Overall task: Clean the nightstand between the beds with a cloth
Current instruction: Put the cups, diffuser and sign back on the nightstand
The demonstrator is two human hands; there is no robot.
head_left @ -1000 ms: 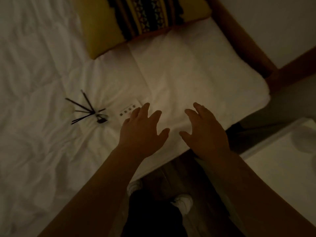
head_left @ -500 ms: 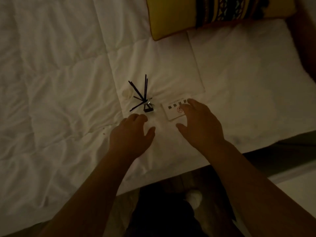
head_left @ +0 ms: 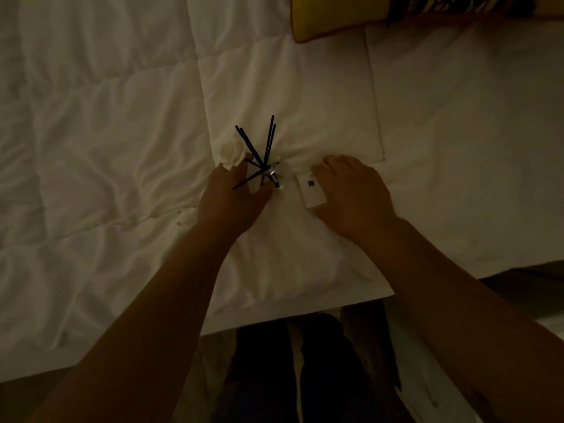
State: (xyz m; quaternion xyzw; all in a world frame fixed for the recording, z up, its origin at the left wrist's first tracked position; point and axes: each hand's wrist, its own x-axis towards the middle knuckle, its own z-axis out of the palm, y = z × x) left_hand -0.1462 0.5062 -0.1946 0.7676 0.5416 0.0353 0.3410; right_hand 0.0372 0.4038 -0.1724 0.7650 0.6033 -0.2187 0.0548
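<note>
On the white bed [head_left: 106,148], left of centre, the left hand [head_left: 232,203] curls round a small reed diffuser [head_left: 268,172], black sticks fanning out of a little glass bottle. I judge it light but fragile and tippy; take it low at the bottle, never by the sticks. Just right, the right hand [head_left: 354,193] pinches a small white card [head_left: 311,190] by its edges; it looks thin, stiff and easily bent. Far right lies a yellow pillow [head_left: 335,16]. Neither the nightstand nor any cloth is in view.
</note>
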